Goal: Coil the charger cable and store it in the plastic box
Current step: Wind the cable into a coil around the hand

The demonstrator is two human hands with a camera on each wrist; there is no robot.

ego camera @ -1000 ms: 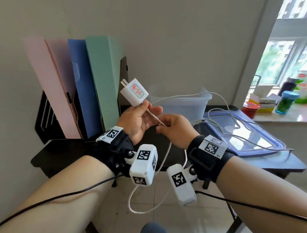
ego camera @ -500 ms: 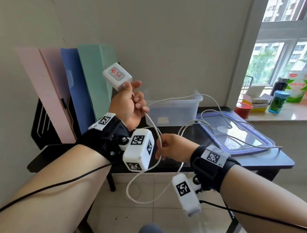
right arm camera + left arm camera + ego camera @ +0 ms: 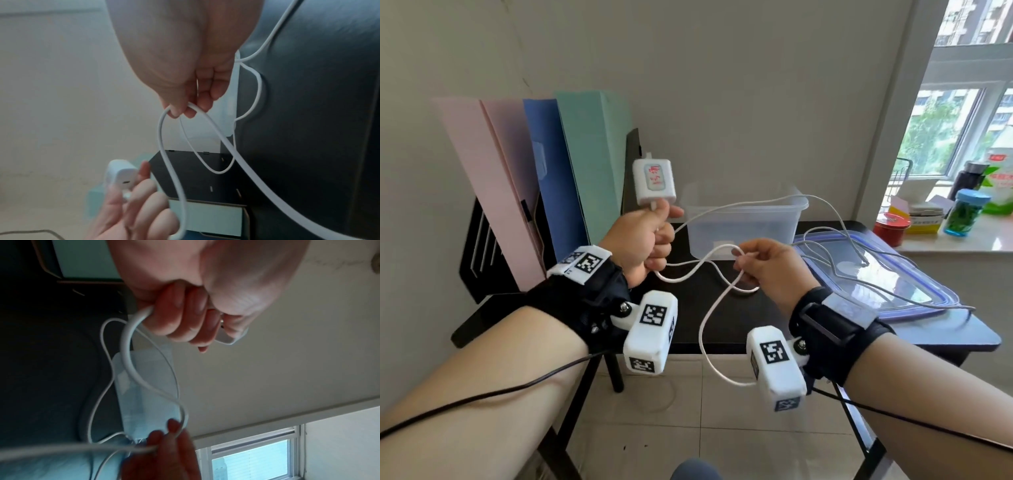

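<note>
My left hand (image 3: 650, 240) is curled round the white charger cable (image 3: 702, 329) just under the white plug block (image 3: 654, 183), which stands above the fist. The same fist and cable (image 3: 127, 340) show in the left wrist view. To its right my right hand (image 3: 760, 267) pinches a loop of the cable between thumb and fingers (image 3: 185, 112). Slack hangs below both hands in a long loop. More cable runs over the clear plastic box (image 3: 743, 226) and lies on its blue-rimmed lid (image 3: 914, 287).
The box and lid sit on a small black table (image 3: 722, 329). Pink, blue and green folders (image 3: 544, 185) stand in a black rack at the left. Bottles and tins (image 3: 962, 212) line the window sill at the right. Tiled floor lies below.
My left hand has come down and right with the plug now upright. My right hand has risen and gathered a fresh loop of cable close to the left hand.
</note>
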